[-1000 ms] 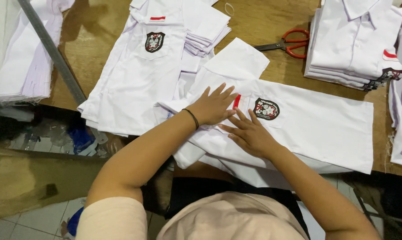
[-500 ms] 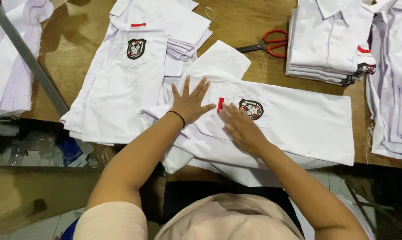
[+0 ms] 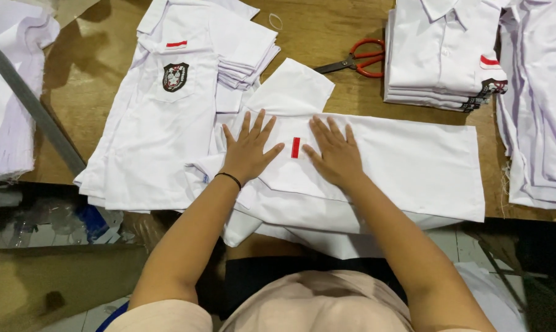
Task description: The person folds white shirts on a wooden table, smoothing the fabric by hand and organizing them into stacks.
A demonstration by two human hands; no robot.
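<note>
White school shirt (image 3: 407, 166), smooth cotton, lay folded across the near edge of the wooden table (image 3: 327, 27), its lower hem hanging over the edge. Left hand (image 3: 248, 149) and right hand (image 3: 334, 151) pressed flat on it, fingers spread open, gripping nothing, either side of a small red flag patch (image 3: 296, 147). Badge-pocket shirt pile (image 3: 167, 110) touched it at left; folded stack (image 3: 441, 52) and red-handled scissors (image 3: 358, 59) lay beyond, bare wood between them.

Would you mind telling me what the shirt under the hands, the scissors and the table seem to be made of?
Shirt: thin white woven cloth, probably cotton or a blend; matte, with soft creases and folds.
Scissors: dark metal blades, glossy red handles, likely plastic.
Table: brown wood or board, with visible grain and a slight sheen.
</note>
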